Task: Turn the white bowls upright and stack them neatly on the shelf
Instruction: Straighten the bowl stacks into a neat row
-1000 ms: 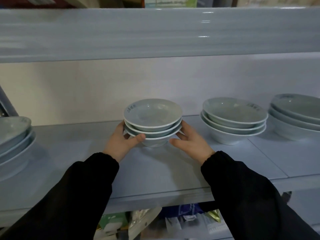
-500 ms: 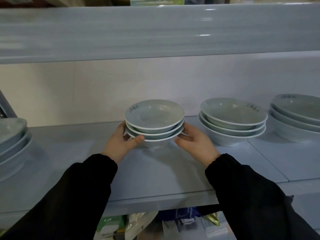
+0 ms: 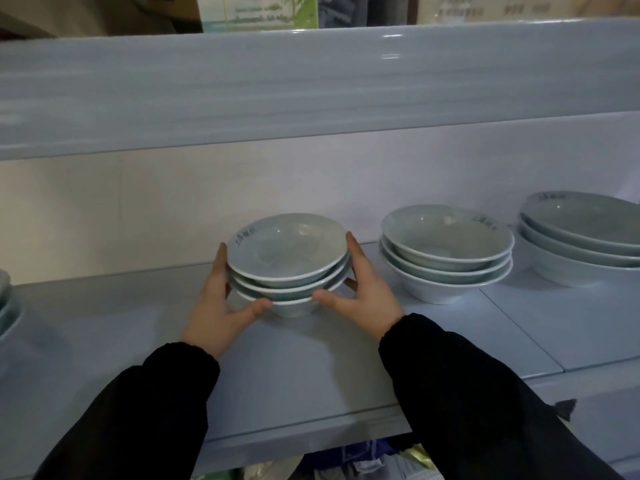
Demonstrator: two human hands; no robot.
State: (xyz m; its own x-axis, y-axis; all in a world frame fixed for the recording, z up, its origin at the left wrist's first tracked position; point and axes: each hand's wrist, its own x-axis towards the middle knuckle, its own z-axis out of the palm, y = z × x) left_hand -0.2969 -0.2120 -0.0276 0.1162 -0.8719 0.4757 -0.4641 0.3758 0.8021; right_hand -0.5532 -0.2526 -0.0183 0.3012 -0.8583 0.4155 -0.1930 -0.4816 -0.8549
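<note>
A stack of three white bowls [image 3: 287,251] stands upright on the pale blue shelf [image 3: 311,368], near its middle. My left hand [image 3: 221,306] holds the stack's left side, fingers reaching behind the rims and thumb against the bottom bowl's front. My right hand [image 3: 367,292] holds the right side the same way, fingers up along the rims and thumb at the front. Dark lettering marks the top bowl's rim on its left.
To the right stand a second upright stack of three bowls [image 3: 446,251] and a third stack [image 3: 581,237] at the frame's edge. More bowls [image 3: 4,306] show at the far left edge. The upper shelf board [image 3: 311,88] hangs overhead. Packaged goods sit below.
My fingers have moved further up and around the stack's sides. The camera has tilted upward and the stack stays upright on the shelf.
</note>
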